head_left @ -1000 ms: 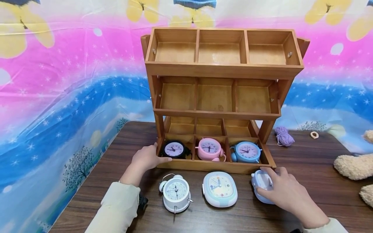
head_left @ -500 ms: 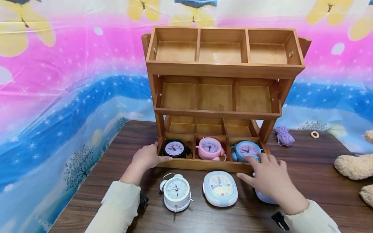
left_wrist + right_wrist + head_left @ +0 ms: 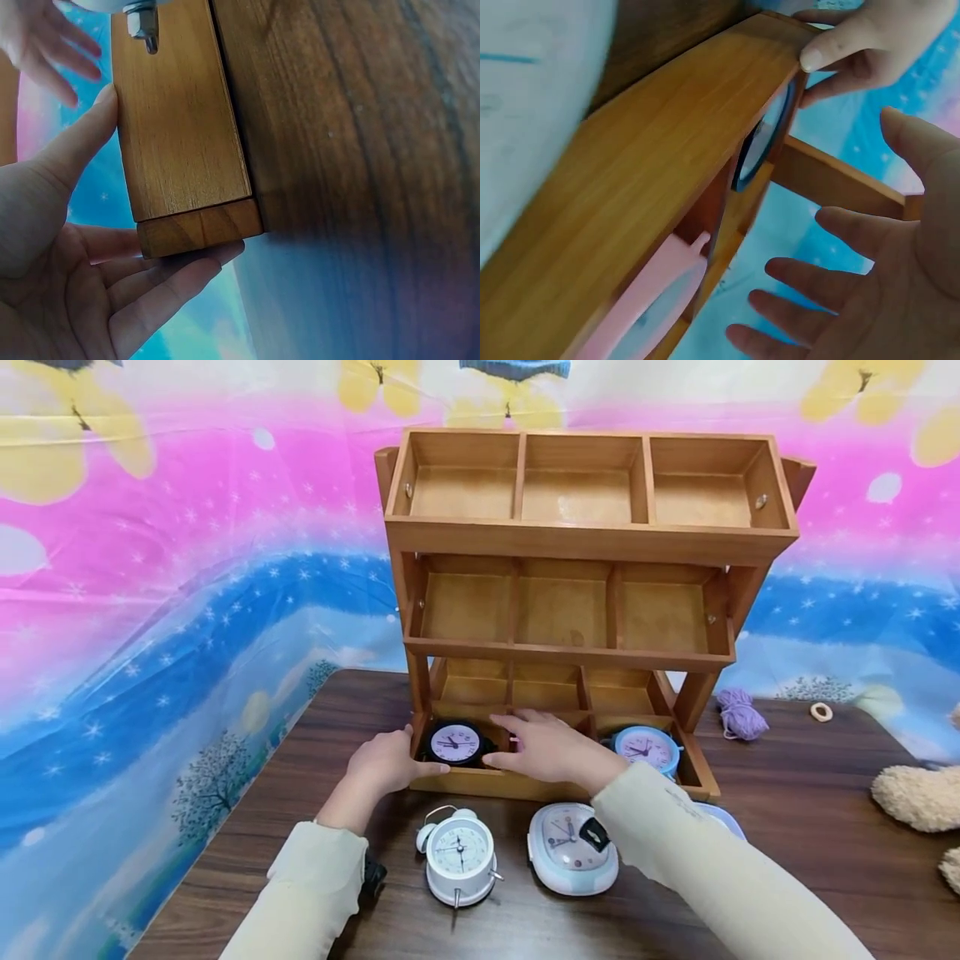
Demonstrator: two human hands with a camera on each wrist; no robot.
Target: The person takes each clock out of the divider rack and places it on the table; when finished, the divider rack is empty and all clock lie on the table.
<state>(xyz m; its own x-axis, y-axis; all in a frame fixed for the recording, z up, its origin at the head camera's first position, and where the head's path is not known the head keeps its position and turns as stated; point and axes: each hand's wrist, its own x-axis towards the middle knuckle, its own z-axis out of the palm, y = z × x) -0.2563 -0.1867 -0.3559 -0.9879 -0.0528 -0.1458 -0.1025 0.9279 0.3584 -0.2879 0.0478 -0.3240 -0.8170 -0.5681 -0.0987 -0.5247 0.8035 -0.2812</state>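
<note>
The rack is of smooth, glossy wood; the table shows shiny wood grain. The pink clock looks like smooth plastic, the yarn matt.

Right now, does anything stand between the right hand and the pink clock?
Nothing visible does: the right hand appears to hang over the pink clock, and the wooden front board only runs along the clock's near side.

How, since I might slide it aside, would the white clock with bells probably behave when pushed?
The white clock would probably slide rather than tip, since it lies face up. Its smooth-looking casing may feel slippery. The thin legs stick out, so they might catch on things.
</note>
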